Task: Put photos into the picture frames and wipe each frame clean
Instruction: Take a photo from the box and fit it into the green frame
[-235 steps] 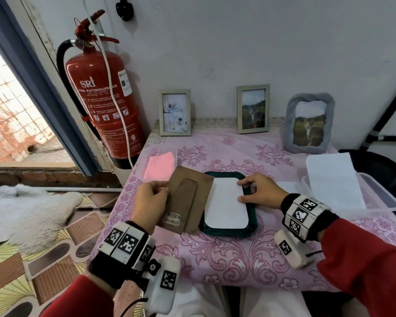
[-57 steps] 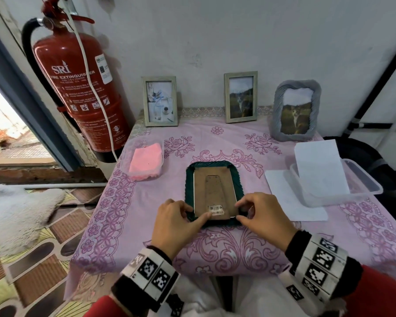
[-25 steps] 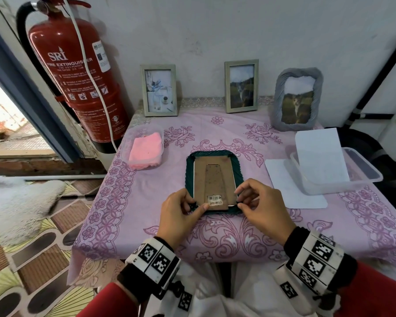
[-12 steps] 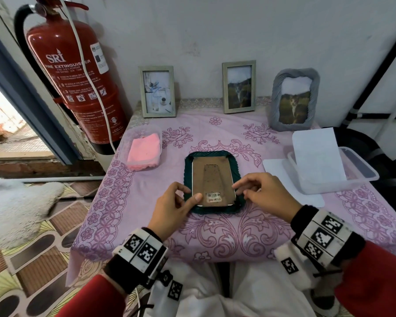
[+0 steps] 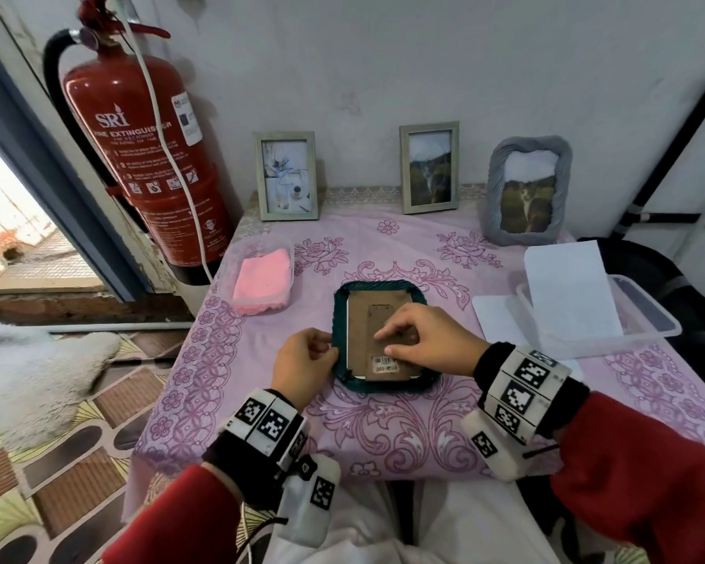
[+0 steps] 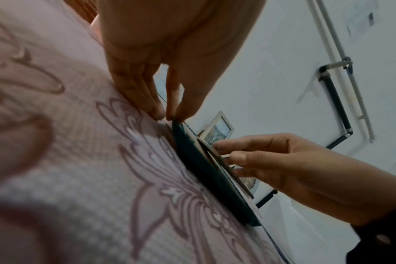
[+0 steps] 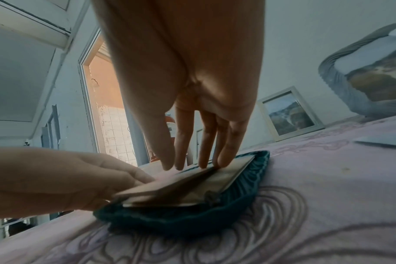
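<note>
Shifted rightward, brown backing (image 5: 377,339) seemingly exposes white photo (image 5: 347,335).

left hand (image 5: 304,369) fingertips curled at green frame's (image 5: 379,385) left edge, right hand (image 5: 432,344) fingers pressed flat on its backing

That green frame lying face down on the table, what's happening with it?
A person is fitting the brown backing board into the green frame, which lies face down on the pink tablecloth. The right hand presses its fingers on the board; the left hand touches the frame's left edge. A white strip shows beside the board. Three filled frames stand at the back wall, so this one isn't wiped yet.
</note>
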